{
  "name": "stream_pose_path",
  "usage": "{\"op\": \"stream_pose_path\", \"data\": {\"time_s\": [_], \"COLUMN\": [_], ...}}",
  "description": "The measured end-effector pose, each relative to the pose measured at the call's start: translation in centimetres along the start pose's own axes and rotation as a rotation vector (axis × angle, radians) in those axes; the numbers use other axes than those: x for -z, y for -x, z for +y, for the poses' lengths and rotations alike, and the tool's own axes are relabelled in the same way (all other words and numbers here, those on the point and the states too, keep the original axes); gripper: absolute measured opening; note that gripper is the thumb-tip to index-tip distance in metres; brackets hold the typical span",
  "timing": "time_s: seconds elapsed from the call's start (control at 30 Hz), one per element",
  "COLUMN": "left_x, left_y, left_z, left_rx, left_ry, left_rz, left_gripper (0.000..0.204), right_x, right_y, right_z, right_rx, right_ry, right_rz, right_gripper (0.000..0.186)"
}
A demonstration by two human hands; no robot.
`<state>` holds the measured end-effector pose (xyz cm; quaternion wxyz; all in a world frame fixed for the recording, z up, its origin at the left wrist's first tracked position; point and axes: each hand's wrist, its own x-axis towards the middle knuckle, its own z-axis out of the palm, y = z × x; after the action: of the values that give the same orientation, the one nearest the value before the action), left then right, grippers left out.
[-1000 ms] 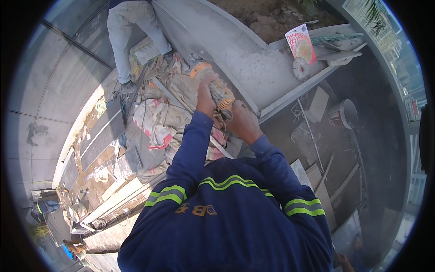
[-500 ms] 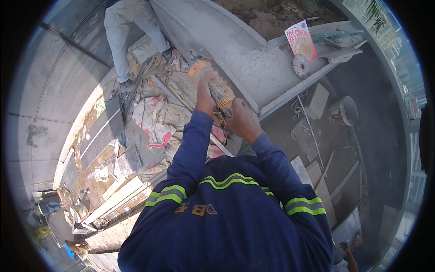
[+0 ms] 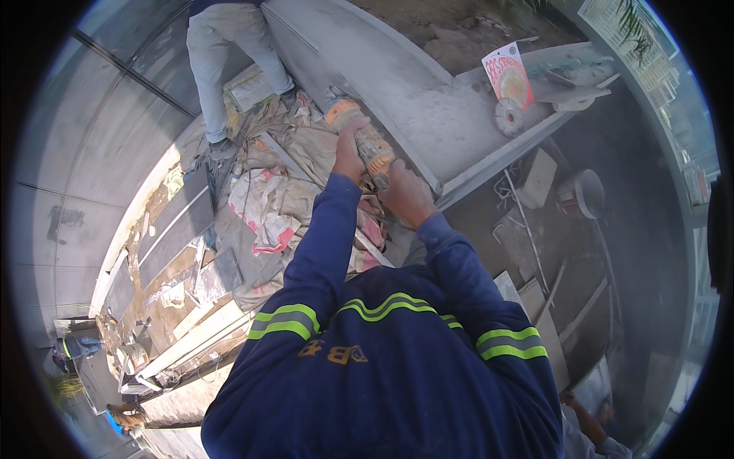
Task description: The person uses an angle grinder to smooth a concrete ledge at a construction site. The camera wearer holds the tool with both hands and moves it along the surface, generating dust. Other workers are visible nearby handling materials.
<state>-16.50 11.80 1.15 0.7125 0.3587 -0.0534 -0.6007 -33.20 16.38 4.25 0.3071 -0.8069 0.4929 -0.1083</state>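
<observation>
A dusty orange and grey power tool, which looks like an angle grinder point(image 3: 374, 150), is held in both hands beside the long side of a grey slab ledge. My left hand point(image 3: 349, 155) is closed round its front part, just behind the orange head. At the rear end, my right hand point(image 3: 407, 196) is wrapped round the body. The tool slants from upper left to lower right, its head close to the ledge point(image 3: 413, 99). Whatever is fitted at the front end is too blurred to tell.
A round cutting disc point(image 3: 508, 117) and a red-and-white card package point(image 3: 508, 75) sit at the ledge's corner. A bucket point(image 3: 581, 194) stands to the right. Crumpled sacks point(image 3: 264, 203) cover the ground at left. A co-worker's legs point(image 3: 210, 76) are at upper left; another person's arm point(image 3: 585, 419) shows lower right.
My hands and the tool have shifted slightly to the right against the ledge. The co-worker's legs appear a little further right, and the arm at lower right shows more.
</observation>
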Motion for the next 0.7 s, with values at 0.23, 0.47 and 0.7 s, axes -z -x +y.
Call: {"op": "stream_pose_path", "data": {"time_s": [0.23, 0.47, 0.7], "left_x": [-0.9, -0.4, -1.1], "left_y": [0.7, 1.7, 3.1], "left_z": [0.2, -0.6, -0.8], "left_rx": [0.001, 0.013, 0.008], "left_ry": [-0.005, 0.001, 0.029], "left_rz": [0.071, 0.078, 0.084], "left_gripper": [0.027, 0.027, 0.025], "right_x": [0.4, 2.3, 2.4], "right_y": [0.4, 2.4, 3.2], "right_z": [0.0, -1.4, -1.4], "right_rx": [-0.008, -0.035, -0.015], "right_ry": [0.017, -0.007, -0.024], "right_rz": [-0.003, -0.022, -0.015], "right_gripper": [0.05, 0.043, 0.042]}}
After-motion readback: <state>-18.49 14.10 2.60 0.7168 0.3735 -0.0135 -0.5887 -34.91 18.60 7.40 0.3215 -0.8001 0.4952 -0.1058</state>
